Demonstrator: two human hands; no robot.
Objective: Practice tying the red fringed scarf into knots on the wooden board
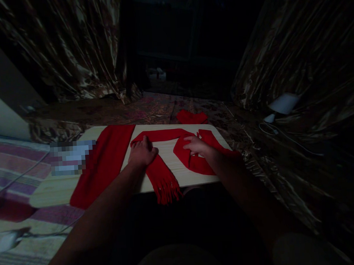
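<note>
A red fringed scarf (164, 175) lies bent over a pale wooden board, its tassels hanging past the near edge. On the scarf's upper left bend rests my left hand (142, 152), palm down, fingers laid over the cloth and thumb apart. At the right, my right hand (197, 146) has its fingers curled at a looped part of the red cloth, seemingly gripping it; the fingertips are partly hidden. Further left, a wide red cloth strip (105, 165) crosses the board (166, 149) from back to front.
A blurred-out item (72, 157) sits on the board's left part. Behind the board lies another red cloth (192, 116). A small white lamp (284, 104) with a cord stands at right. Striped bedding (47, 224) with a white plug (8, 240) is at left. Patterned curtains (90, 46) hang behind.
</note>
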